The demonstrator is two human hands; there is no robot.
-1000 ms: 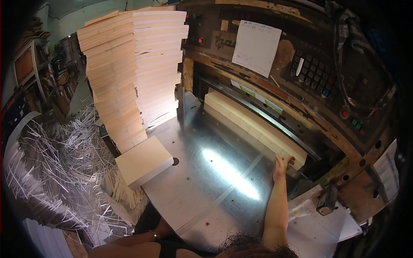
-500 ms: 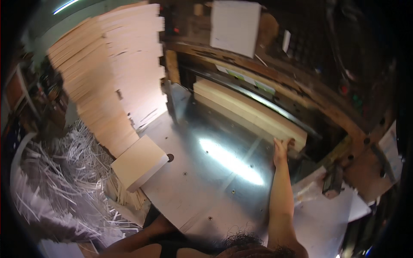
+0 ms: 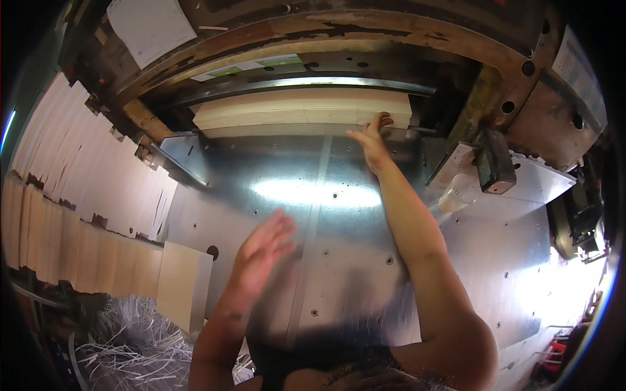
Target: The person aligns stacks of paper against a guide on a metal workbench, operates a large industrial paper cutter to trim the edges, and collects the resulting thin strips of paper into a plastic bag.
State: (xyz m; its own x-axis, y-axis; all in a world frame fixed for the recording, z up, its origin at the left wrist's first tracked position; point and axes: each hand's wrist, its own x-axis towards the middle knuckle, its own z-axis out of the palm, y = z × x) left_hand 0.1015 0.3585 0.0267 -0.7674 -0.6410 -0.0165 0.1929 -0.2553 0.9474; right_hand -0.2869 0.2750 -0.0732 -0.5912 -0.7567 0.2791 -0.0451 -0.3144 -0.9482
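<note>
A long row of cream paper blocks (image 3: 300, 108) lies under the crossbar at the back of the metal cutting table (image 3: 352, 247). Against the row's front edge near its right end, my right hand (image 3: 373, 142) rests with fingers apart and the thumb stretched out to the left. Whether its fingertips press on the paper is hard to make out. Above the table's left middle hovers my left hand (image 3: 262, 253), slightly blurred, its fingers apart and nothing in it. A separate cream paper block (image 3: 184, 280) sits by the table's left edge.
Tall paper stacks (image 3: 85, 169) stand on the left, with shredded paper strips (image 3: 137, 345) below them. A metal side guide (image 3: 176, 159) rises at the table's left. On the right are a clear plastic cup (image 3: 460, 190) and a dark metal block (image 3: 495, 163).
My view has turned right, so the paper stacks now sit farther left. My left hand has come into view over the table. My right hand remains by the row's right end.
</note>
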